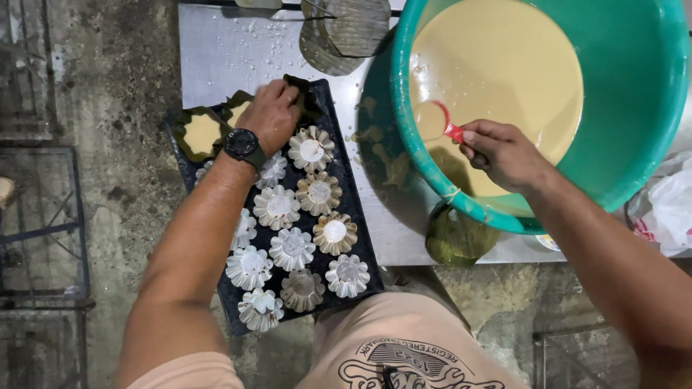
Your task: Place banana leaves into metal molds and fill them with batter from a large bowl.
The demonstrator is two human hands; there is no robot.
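My left hand (272, 114), with a black watch on the wrist, rests on a leaf-lined mould (306, 94) at the far end of a dark tray (353, 216). The tray carries several fluted metal moulds (317, 193). A leaf-lined mould filled with batter (200, 133) sits at the tray's far left. My right hand (504, 153) grips the red handle of a small ladle (441, 124) dipped into pale yellow batter (504, 65) inside a big green basin (634, 108).
A metal table top (231, 57) holds the basin, with water drops and a stack of round metal lids (344, 32) at the far edge. A greenish jar lid (458, 239) lies under the basin's rim. A white plastic bag (667, 209) is at right. Metal racks (43, 223) stand left.
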